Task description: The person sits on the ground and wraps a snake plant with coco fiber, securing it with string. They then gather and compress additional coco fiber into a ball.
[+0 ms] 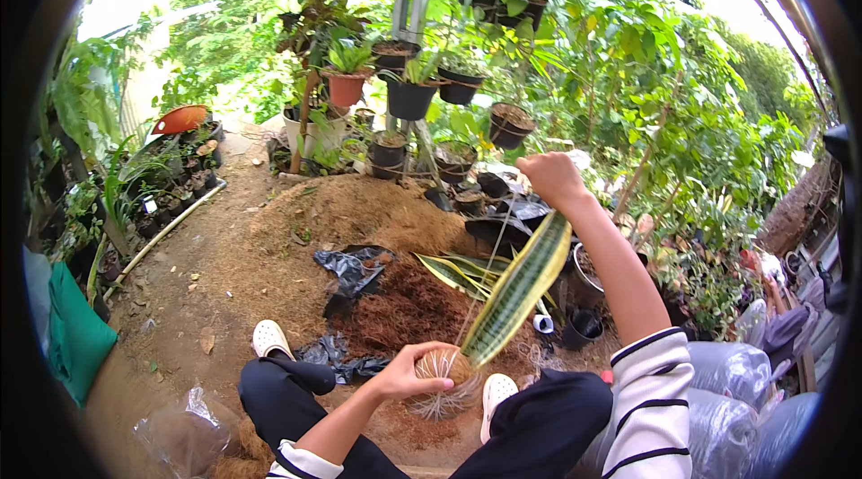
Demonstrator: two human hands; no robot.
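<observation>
My left hand [411, 374] grips a round ball of brown fibre [450, 371] wrapped in pale string, low in front of me between my knees. From the ball rises a single snake plant leaf [522, 284], green with yellow edges, tilted up to the right. My right hand [551, 177] is raised high, its fingers closed on a thin pale string [498, 240] that runs taut down to the ball. Loose strands hang under the ball. Behind it, more snake plant leaves [458, 273] lie beside a heap of reddish-brown fibre [411, 304].
Black plastic sheeting [353, 270] lies around the fibre heap. A light brown mound [357, 209] is beyond it, below hanging plant pots [411, 98]. Filled clear plastic bags [720, 432] stand at right, a green sack [77, 331] at left. A person's arm shows at far right.
</observation>
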